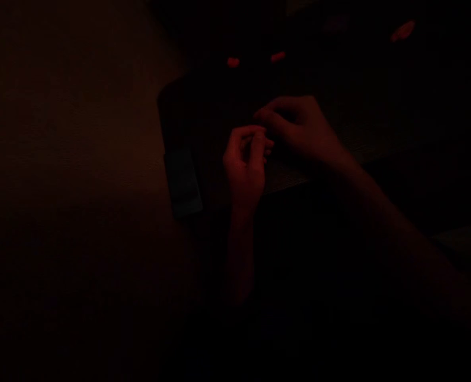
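Note:
In dim red light, my left hand [245, 154] is held over a dark table [207, 111], its thumb and fingertips pressed together. Close beside it on the right, my right hand [301, 124] is also closed, with thumb and forefinger in a pinch pointing left. The fingertips of both hands nearly meet. Whatever lies between them, if anything, is too dark or too small to make out.
A dark flat rectangular object [183, 180] lies at the table's left edge. Two small reddish pieces [233, 62] [278, 56] lie beyond my hands. A larger reddish item [403, 32] is at the far right. Deep shadow hides most surroundings.

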`<state>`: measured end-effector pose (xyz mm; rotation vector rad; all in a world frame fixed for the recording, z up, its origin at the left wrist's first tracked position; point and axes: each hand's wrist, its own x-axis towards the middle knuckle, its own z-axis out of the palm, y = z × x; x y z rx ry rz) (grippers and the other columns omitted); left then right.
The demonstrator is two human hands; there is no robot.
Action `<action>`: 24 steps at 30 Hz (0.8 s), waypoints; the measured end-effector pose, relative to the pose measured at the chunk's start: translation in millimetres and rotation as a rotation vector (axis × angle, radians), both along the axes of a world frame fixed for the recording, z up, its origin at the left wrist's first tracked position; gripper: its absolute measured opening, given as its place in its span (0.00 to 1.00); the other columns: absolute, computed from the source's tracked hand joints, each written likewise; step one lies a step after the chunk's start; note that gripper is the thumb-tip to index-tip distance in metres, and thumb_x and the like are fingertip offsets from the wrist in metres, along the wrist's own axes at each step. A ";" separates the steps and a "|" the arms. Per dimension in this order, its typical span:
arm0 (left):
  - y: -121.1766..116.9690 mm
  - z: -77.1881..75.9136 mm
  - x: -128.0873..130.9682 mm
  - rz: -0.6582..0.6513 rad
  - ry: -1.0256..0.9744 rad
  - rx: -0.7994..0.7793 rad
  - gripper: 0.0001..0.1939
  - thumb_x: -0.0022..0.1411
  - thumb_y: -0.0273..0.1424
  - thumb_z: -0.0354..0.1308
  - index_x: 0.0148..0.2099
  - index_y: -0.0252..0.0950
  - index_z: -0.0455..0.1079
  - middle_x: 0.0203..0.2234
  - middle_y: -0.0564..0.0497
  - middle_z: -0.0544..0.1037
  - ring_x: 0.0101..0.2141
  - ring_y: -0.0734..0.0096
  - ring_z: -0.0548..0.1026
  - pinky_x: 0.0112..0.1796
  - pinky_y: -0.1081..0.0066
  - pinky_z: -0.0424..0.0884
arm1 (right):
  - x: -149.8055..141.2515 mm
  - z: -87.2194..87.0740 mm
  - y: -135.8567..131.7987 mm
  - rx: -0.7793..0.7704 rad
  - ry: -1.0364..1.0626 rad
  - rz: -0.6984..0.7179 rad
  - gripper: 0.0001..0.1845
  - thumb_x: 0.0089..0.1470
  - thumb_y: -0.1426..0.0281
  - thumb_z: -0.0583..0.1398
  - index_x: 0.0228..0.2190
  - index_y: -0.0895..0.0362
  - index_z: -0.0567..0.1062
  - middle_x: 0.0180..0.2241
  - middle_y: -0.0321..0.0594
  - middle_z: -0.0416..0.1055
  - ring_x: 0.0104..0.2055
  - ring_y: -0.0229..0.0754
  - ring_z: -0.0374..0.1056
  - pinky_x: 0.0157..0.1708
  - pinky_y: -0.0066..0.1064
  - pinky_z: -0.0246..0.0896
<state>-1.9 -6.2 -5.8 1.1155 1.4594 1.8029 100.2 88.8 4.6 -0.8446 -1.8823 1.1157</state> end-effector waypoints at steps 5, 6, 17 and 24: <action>-0.1 2.4 1.3 0.027 -0.019 -0.052 0.04 0.69 0.34 0.60 0.40 0.41 0.73 0.28 0.53 0.77 0.29 0.72 0.76 0.29 0.74 0.70 | 0.5 -5.4 2.9 0.006 0.018 0.020 0.09 0.64 0.69 0.61 0.34 0.55 0.82 0.36 0.37 0.81 0.40 0.45 0.76 0.42 0.34 0.66; -0.3 3.1 1.3 0.031 -0.029 -0.069 0.03 0.68 0.33 0.60 0.40 0.40 0.73 0.29 0.53 0.78 0.29 0.72 0.76 0.29 0.75 0.70 | 0.5 -5.9 3.2 -0.007 0.013 0.039 0.09 0.64 0.68 0.60 0.35 0.54 0.82 0.37 0.37 0.81 0.41 0.45 0.76 0.42 0.34 0.66; -1.8 7.2 -0.8 0.106 -0.011 -0.204 0.10 0.66 0.38 0.61 0.40 0.36 0.74 0.28 0.51 0.78 0.29 0.70 0.75 0.30 0.74 0.69 | -2.6 -7.9 0.3 -0.134 0.087 0.057 0.12 0.62 0.63 0.59 0.37 0.53 0.81 0.40 0.42 0.81 0.44 0.50 0.77 0.44 0.38 0.68; -1.9 2.4 -6.8 0.110 0.077 -0.238 0.13 0.65 0.41 0.61 0.40 0.36 0.74 0.29 0.50 0.78 0.30 0.68 0.75 0.31 0.72 0.70 | -8.2 -11.8 2.3 -0.100 0.123 0.034 0.11 0.62 0.63 0.59 0.35 0.51 0.82 0.37 0.40 0.82 0.41 0.49 0.77 0.43 0.37 0.69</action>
